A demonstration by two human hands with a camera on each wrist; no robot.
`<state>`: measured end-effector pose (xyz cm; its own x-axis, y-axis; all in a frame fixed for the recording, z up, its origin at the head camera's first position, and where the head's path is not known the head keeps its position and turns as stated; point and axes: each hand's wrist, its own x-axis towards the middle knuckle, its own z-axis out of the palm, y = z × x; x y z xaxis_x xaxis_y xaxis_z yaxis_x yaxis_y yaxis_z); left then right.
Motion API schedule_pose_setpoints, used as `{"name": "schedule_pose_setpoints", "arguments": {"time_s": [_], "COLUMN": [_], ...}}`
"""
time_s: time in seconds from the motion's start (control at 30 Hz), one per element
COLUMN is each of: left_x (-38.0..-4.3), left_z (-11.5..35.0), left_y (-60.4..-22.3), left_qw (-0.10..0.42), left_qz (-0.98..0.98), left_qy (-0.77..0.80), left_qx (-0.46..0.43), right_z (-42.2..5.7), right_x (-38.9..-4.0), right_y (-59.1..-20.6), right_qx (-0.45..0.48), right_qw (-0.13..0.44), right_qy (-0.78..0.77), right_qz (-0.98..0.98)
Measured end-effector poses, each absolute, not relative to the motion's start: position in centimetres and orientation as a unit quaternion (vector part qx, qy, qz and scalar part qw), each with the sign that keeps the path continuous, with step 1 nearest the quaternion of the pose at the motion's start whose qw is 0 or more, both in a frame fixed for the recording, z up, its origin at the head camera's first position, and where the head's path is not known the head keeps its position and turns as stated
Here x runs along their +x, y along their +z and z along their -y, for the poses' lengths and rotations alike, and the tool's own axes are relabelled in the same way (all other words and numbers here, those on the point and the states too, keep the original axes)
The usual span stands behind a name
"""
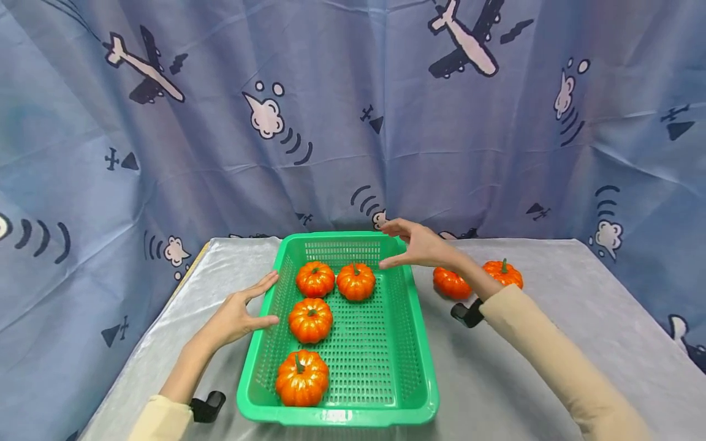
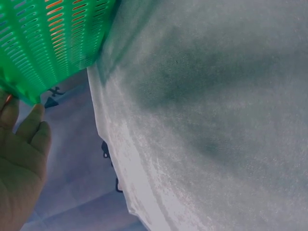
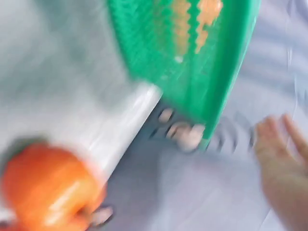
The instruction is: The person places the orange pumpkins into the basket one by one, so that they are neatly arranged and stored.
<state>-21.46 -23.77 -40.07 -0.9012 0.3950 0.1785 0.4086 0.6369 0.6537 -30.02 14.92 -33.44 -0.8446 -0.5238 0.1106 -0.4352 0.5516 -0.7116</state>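
A green plastic basket [image 1: 361, 343] holds several shiny orange pumpkins, among them one pumpkin [image 1: 302, 378] at the near left and another pumpkin [image 1: 355, 282] toward the back. My left hand [image 1: 237, 315] is at the basket's left rim, thumb and fingers spread, fingertips right by the rim. In the left wrist view, those fingertips [image 2: 34, 113] show close to the basket's edge [image 2: 33, 94]. Over the back right corner hovers my right hand [image 1: 416, 244], thumb and fingers apart with nothing between them. The right wrist view is blurred.
To the right of the basket, two more pumpkins lie on the grey cloth-covered table [image 1: 529, 343]: one pumpkin [image 1: 451, 283] beside the right forearm, the other pumpkin [image 1: 503, 272] partly behind it. A blue curtain [image 1: 331, 122] with printed airplanes hangs behind the table.
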Motion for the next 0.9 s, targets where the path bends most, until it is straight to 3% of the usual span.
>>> {"name": "schedule_pose_setpoints", "arguments": {"time_s": [0.23,0.5,0.9], "left_x": [-21.2,-21.3,-21.3], "left_z": [23.8,23.8,23.8], "left_y": [-40.0,-40.1,-40.0], "left_qw": [0.010,0.019,0.017], "left_qz": [0.904,0.907,0.906], "left_qy": [-0.365,-0.353,-0.355], "left_qx": [-0.222,-0.229,-0.231], "right_z": [-25.4,-36.1,-41.1], "right_x": [-28.4,-25.4,-22.9], "right_y": [-34.7,-38.0,-42.9], "right_qx": [-0.262,-0.194,-0.193], "right_qw": [0.053,0.040,0.089], "right_qy": [-0.532,-0.571,-0.585], "right_qz": [-0.804,-0.797,-0.783]}}
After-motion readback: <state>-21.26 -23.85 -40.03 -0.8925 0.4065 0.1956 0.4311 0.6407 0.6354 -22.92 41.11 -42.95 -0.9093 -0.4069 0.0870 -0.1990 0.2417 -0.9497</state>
